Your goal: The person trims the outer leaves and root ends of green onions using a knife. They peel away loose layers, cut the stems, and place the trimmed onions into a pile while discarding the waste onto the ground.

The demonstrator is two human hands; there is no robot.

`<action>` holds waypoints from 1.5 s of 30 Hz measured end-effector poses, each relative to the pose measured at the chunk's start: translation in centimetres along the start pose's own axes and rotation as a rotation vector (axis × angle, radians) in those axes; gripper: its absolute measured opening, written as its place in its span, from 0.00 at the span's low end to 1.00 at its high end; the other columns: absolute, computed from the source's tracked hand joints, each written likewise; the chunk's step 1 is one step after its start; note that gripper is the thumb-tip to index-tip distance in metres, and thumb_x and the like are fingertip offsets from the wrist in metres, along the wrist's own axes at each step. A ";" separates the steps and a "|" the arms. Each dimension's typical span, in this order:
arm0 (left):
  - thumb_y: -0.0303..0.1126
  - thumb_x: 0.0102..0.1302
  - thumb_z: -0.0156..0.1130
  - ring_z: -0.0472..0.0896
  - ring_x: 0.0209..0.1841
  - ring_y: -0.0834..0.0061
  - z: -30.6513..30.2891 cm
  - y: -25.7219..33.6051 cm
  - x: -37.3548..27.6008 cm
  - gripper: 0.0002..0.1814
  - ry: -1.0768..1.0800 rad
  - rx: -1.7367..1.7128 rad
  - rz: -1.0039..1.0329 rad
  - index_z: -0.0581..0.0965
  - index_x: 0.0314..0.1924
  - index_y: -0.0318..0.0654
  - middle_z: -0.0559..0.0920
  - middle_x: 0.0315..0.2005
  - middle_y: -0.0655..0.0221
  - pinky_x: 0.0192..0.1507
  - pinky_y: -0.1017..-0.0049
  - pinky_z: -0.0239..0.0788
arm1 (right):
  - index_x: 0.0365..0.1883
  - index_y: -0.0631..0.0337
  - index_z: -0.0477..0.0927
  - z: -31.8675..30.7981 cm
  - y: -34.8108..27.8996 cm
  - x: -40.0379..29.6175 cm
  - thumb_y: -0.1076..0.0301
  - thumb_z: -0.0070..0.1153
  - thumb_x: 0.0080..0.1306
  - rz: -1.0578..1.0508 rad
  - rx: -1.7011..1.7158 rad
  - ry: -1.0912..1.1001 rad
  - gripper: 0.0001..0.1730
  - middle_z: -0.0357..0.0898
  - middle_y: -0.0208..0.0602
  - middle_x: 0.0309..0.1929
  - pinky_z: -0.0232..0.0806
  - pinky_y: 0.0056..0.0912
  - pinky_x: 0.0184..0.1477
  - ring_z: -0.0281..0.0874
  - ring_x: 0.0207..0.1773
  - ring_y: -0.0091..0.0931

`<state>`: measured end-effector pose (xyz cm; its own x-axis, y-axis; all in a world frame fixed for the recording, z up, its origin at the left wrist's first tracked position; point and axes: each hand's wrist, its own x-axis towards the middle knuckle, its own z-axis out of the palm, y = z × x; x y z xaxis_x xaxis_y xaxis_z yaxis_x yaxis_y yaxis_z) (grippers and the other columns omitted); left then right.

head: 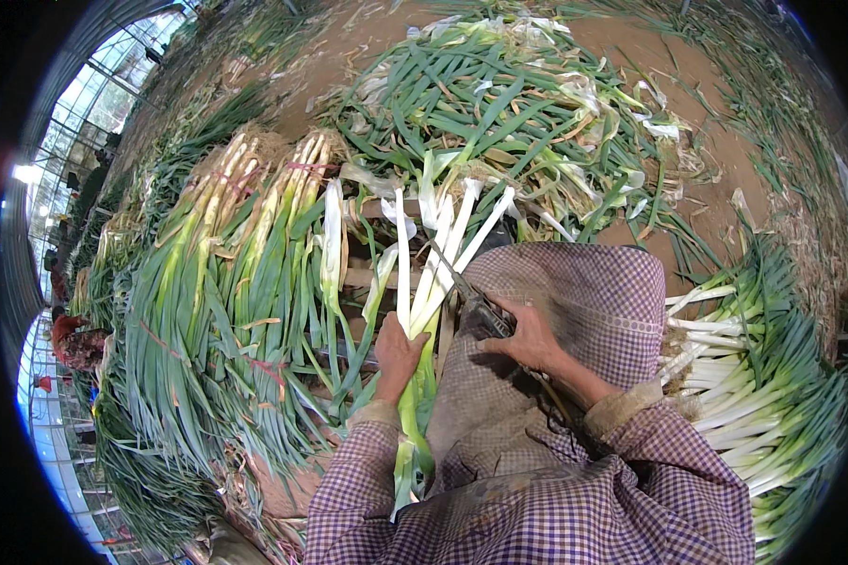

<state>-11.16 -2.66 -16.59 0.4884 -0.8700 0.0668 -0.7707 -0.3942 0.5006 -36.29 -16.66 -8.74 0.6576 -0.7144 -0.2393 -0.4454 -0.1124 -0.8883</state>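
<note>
My left hand [397,359] grips several Welsh onions [434,296] partway along their length. Their bare white shanks fan out away from me, and the green leaves hang down past my wrist. In my right hand [533,341] is a dark air blow gun [491,318] with a thin nozzle, which points at the white shanks and crosses close to them. Whether the nozzle touches a shank, I cannot tell. A hose [555,402] appears to run from the gun down towards my lap. Loose onions with pale, papery skin [332,244] lie just left of the held ones.
Tied bundles of rooted onions [254,233] lie to the left. Ahead is a heap of stripped leaves and skins [495,106] on bare soil [678,56]. At right, white-shanked onions [721,395] are piled beside my checked-cloth-covered knee [572,282]. Another person [78,342] is at far left.
</note>
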 end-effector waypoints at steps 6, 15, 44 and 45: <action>0.35 0.60 0.72 0.81 0.42 0.42 -3.5 0.1 -1.6 0.20 -0.016 -0.137 -0.039 0.74 0.47 0.36 0.81 0.37 0.50 0.45 0.52 0.72 | 0.74 0.63 0.71 -0.3 0.0 -2.3 0.56 0.78 0.53 -0.028 0.165 0.051 0.51 0.80 0.53 0.67 0.68 0.38 0.70 0.80 0.67 0.39; 0.41 0.61 0.75 0.80 0.44 0.41 -2.0 -0.3 -1.8 0.24 0.053 -0.053 -0.138 0.73 0.46 0.33 0.81 0.40 0.49 0.46 0.51 0.70 | 0.75 0.65 0.70 0.7 0.0 -3.0 0.55 0.80 0.52 0.056 0.125 -0.002 0.54 0.79 0.52 0.67 0.69 0.42 0.69 0.79 0.66 0.42; 0.25 0.45 0.84 0.87 0.46 0.70 -1.7 3.2 5.7 0.34 -0.510 -0.642 -0.456 0.85 0.56 0.34 0.89 0.48 0.65 0.52 0.68 0.80 | 0.75 0.67 0.70 0.2 1.8 -2.9 0.60 0.80 0.52 0.114 0.231 0.065 0.53 0.79 0.54 0.67 0.67 0.41 0.70 0.79 0.66 0.40; 0.26 0.45 0.84 0.87 0.46 0.70 -1.5 3.2 5.5 0.34 -0.488 -0.658 -0.452 0.85 0.56 0.34 0.89 0.48 0.65 0.52 0.68 0.80 | 0.75 0.67 0.70 0.4 1.9 -3.0 0.60 0.80 0.52 0.118 0.226 0.070 0.53 0.80 0.53 0.66 0.68 0.40 0.69 0.80 0.65 0.40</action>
<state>-10.33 -8.30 -13.27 0.3447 -0.7620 -0.5482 -0.0906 -0.6082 0.7886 -38.84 -14.50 -9.85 0.5615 -0.7606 -0.3259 -0.3647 0.1260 -0.9226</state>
